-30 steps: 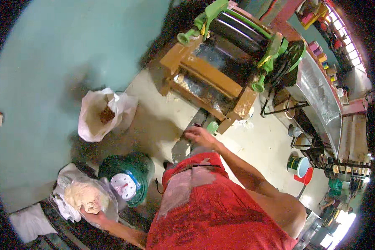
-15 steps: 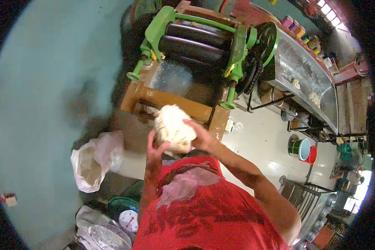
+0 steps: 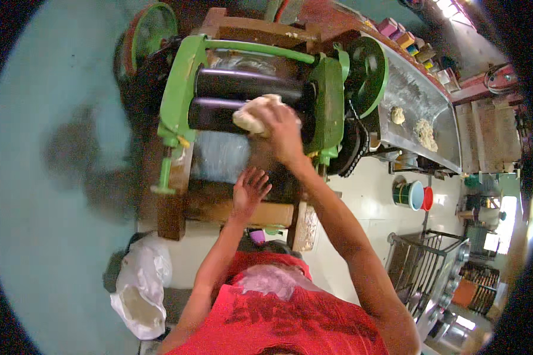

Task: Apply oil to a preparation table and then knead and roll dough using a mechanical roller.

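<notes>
A pale lump of dough (image 3: 250,120) rests against the dark metal rollers (image 3: 219,112) of a green-framed dough roller machine (image 3: 175,89). My right hand (image 3: 284,131) grips the lump from above, its fingers over the dough's right part and slightly blurred. Lower down, my left hand (image 3: 253,186) is held with its fingers spread and nothing in it. It hovers over the near end of the machine's bed, below a pale, floury plate (image 3: 220,155) in front of the rollers.
A chain drive (image 3: 356,151) and green wheel (image 3: 370,77) flank the machine's right side. Beyond them, a metal trough (image 3: 408,89) holds more dough (image 3: 426,136). A white sack (image 3: 141,290) stands lower left, and buckets (image 3: 417,195) are on the floor at right.
The dough, held in both hands near my body before, is now up at the rollers in my right hand. My left hand has let go of it. The view has shifted closer to the machine.
</notes>
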The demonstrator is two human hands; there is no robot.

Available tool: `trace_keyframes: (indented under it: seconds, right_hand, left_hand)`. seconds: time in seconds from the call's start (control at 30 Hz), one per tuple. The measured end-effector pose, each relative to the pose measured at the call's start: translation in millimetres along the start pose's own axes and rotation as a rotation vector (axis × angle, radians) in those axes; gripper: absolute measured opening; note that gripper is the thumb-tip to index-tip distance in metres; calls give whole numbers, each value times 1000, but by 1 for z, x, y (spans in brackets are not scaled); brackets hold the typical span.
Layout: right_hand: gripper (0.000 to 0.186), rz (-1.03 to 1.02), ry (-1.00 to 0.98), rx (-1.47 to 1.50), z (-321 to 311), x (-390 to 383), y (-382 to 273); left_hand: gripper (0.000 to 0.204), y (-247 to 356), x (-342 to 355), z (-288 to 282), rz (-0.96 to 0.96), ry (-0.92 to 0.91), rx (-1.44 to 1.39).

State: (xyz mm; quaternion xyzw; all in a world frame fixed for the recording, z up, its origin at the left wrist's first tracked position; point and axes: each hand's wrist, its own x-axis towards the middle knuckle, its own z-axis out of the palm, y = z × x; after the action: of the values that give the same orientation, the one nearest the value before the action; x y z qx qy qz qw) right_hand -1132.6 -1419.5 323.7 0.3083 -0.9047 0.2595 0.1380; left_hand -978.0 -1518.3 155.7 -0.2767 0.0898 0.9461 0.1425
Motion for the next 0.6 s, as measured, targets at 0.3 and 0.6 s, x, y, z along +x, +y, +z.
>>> trace_keyframes:
  seconds: [0.3, 0.6]
  right_hand:
    - [63, 149, 19, -289, 130, 133, 32]
    - [60, 306, -101, 287, 70, 4, -13]
  left_hand:
    - [59, 75, 199, -27, 105, -1001, -424]
    - [61, 113, 265, 16, -238, -357, -994]
